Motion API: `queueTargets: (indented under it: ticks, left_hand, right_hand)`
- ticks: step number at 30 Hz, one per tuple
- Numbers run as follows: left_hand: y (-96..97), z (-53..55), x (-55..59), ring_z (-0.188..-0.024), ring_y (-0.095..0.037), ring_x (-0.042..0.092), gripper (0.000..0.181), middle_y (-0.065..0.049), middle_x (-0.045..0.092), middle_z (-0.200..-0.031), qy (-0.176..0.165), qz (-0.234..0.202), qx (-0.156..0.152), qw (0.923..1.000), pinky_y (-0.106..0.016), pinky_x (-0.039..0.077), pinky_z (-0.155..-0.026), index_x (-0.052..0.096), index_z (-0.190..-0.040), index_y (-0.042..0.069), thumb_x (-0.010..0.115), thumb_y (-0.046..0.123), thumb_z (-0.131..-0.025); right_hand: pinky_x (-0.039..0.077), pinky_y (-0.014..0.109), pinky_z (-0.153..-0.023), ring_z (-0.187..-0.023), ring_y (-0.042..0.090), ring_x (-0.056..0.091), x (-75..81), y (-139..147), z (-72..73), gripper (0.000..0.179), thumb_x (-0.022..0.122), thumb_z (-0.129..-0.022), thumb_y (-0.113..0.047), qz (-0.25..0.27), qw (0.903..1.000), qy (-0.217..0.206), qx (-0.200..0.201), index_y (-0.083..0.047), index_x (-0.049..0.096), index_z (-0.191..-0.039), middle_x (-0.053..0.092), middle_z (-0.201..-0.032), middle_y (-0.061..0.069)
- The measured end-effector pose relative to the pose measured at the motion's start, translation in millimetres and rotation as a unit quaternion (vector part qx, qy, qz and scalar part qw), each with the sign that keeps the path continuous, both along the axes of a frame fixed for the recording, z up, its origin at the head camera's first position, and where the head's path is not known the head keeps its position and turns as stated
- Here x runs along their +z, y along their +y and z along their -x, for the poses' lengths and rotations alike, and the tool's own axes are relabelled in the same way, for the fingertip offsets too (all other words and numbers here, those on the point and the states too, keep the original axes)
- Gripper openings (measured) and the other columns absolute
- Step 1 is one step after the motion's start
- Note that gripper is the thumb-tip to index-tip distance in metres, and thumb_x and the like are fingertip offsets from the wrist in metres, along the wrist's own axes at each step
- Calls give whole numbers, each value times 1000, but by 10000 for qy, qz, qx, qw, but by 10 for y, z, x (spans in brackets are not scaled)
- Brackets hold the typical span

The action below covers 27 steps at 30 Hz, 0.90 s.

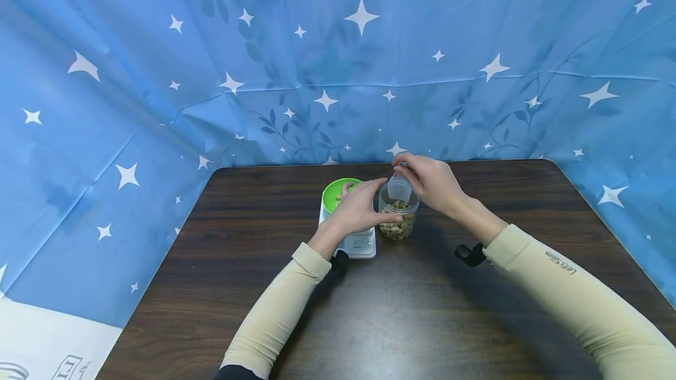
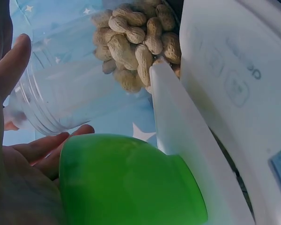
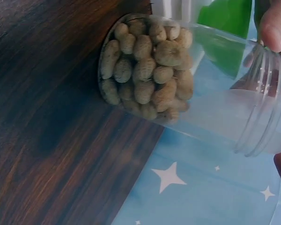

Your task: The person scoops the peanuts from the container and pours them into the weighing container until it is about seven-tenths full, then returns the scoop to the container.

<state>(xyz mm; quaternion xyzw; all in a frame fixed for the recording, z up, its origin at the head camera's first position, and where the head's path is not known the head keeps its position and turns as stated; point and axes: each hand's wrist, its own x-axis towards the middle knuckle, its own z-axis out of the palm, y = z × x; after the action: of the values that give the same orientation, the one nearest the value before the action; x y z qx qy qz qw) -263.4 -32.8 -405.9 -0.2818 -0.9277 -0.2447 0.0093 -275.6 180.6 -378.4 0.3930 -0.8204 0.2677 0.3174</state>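
A clear jar [image 1: 398,233] of unshelled peanuts [image 3: 147,68] stands on the dark wooden table. My left hand [image 1: 361,207] holds the jar near its rim, thumb across the front and fingers on the other side. From above, my right hand [image 1: 430,183] pinches a translucent scoop [image 1: 399,188] by its upper end. The scoop's wide part hangs inside the jar's mouth, above the peanuts. Left of the jar, a green bowl [image 1: 331,195] with a few peanuts in it sits on a white kitchen scale [image 1: 361,246], partly hidden by my left hand.
The dark table [image 1: 422,321] reaches toward me and out to both sides. Behind it hangs a blue cloth [image 1: 317,46] with white stars. A white printed sheet [image 1: 47,339] shows at the lower left. Dark wrist mounts hang beneath both forearms.
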Motion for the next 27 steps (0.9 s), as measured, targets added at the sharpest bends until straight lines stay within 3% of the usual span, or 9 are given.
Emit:
queueTargets:
  ticks: [7,16,22,27]
  left_hand:
    - [32,17,-4,-131,-18,53,90,-1,58,-145,10,67,-27,10000,-66,22,-112,45,-155,16,78,60,-85]
    - [35,15,7,-129,-19,55,86,-1,60,-142,17,83,-64,9999,-64,22,-113,46,-154,15,77,59,-86]
    - [35,3,21,-127,-19,57,82,0,62,-140,26,50,-91,9999,-65,22,-112,48,-152,15,78,55,-87]
    - [50,6,13,-125,-17,58,79,2,62,-139,24,54,-109,9999,-66,23,-111,49,-152,16,78,54,-88]
  right_hand:
    - [55,38,-63,-75,18,69,-68,10,10,19,73,-93,0,-332,9988,52,356,-3,69,-111,72,-97,7]
    - [55,38,-67,-79,17,69,-165,4,56,17,69,-97,0,-593,9959,-518,453,-7,67,-112,73,-98,5]
    - [49,36,-60,-64,11,61,-183,-47,88,10,65,-101,-4,-351,9949,-898,289,-7,68,-110,72,-87,6]
    - [42,33,-53,-53,6,49,-182,-88,91,7,65,-101,-6,-11,9953,-969,43,-6,68,-108,63,-71,0]
